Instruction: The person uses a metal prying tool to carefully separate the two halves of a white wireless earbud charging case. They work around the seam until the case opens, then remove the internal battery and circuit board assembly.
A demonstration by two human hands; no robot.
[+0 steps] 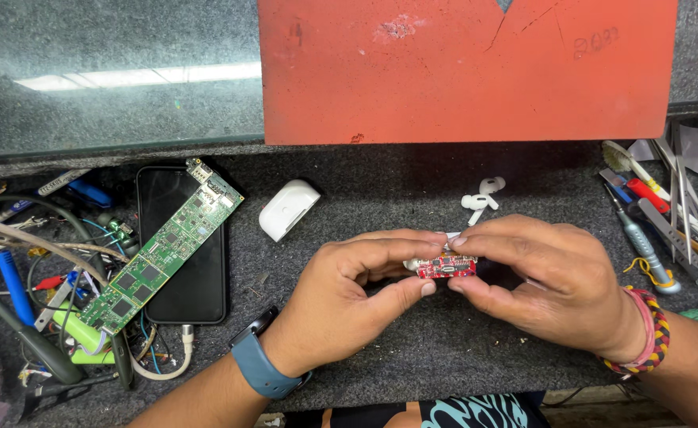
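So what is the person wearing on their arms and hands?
The left hand has a blue-grey band with a dark watch on the wrist. The right hand has a braided wristband of red, yellow and dark strands. Both forearms are bare, with no sleeves or gloves.

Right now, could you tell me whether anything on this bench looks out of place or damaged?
A bare green circuit board lies askew across the black phone. The orange panel is scuffed and cracked near its top edge. Both hands, left and right, hold a small red board.

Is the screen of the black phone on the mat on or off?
Off. The black phone lies flat on the grey mat with a dark glass that shows no picture, and a long green circuit board rests slantwise across it.
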